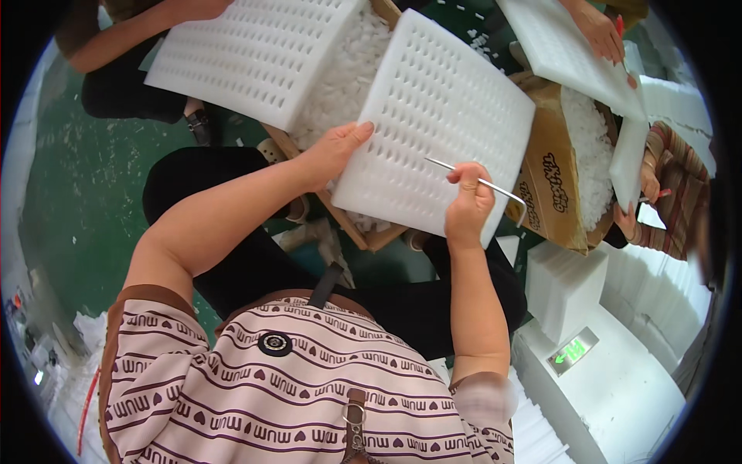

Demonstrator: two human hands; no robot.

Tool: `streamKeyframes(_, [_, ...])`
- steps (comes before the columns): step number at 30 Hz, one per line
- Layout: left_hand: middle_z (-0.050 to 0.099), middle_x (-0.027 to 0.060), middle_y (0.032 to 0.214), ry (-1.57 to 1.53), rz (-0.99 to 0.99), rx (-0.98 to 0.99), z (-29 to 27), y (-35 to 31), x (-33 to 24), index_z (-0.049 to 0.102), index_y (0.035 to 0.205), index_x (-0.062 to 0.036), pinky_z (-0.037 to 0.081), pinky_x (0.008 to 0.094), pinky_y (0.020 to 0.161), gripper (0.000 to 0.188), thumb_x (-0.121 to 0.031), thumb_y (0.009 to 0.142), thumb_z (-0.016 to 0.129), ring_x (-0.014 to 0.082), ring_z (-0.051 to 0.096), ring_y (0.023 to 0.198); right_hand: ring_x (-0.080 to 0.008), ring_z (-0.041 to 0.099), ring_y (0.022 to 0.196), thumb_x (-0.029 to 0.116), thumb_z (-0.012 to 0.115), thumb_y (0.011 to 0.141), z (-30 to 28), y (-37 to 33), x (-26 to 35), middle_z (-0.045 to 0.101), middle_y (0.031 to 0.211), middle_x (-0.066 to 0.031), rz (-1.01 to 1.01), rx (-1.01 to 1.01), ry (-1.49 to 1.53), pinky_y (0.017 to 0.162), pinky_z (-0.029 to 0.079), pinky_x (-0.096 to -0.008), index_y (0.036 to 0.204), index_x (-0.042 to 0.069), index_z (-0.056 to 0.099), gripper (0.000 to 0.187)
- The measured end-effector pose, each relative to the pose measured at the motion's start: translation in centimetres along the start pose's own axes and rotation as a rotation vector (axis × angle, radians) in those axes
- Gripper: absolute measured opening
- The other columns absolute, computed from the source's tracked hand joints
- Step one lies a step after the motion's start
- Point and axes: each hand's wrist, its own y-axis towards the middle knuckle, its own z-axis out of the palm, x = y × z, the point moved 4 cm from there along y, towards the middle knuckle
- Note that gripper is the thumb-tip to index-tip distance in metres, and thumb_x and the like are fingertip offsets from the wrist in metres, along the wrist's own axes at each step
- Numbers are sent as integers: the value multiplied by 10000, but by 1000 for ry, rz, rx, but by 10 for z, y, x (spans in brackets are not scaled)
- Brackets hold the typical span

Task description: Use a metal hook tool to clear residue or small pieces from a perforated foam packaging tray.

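The person sits over a white foam sheet (444, 116) full of rows of small slots, tilted up above their lap. The left hand (334, 151) grips the sheet's left edge near its lower corner, thumb on the face and fingers out of sight behind it. The right hand (466, 205) sits at the sheet's lower right edge, fingers closed tight round a thin metal rod (471, 179); one end of the rod lies across the foam's face, pointing left, and the other sticks out past the right edge and bends downward.

Behind the sheet stands an open box (348, 85) heaped with little white foam bits. A second slotted sheet (255, 54) lies across that box's upper left, and a co-worker's arm (131, 39) reaches to its far edge. To the right is a brown cardboard box (553, 170), also full of foam bits. Over it another person's hand (599, 31) rests on a third sheet (564, 46). Further right, a hand in a striped sleeve (672, 185) holds a foam sheet (627, 166) edge-on. Stacked white foam blocks (568, 286) stand on the green floor (85, 193) by the person's right knee.
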Motion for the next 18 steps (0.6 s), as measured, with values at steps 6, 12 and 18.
streamKeyframes(6, [639,149,1039,-37,-83,-145,-25,9,4,515,1210,41,544,300,724,408,-266,943,549,190,638,856,-110,495,742,202,488,996,-9,2,-30,568,788,-27,223,-119,163,734,420,-236,830,47,581,245])
streamKeyframes(12, [638,177,1077,147,-66,-98,-17,-1,6,513,1218,57,538,297,733,409,-160,883,601,222,647,879,-107,512,700,190,508,978,-20,18,-27,564,757,-25,229,-199,271,711,437,-225,857,44,603,212])
streamKeyframes(18, [637,171,1065,264,96,-166,-15,-8,5,512,1213,62,531,286,737,396,-121,875,606,211,636,858,-99,537,678,193,514,967,-8,13,-37,589,762,-34,304,-124,287,667,451,-210,864,36,594,204])
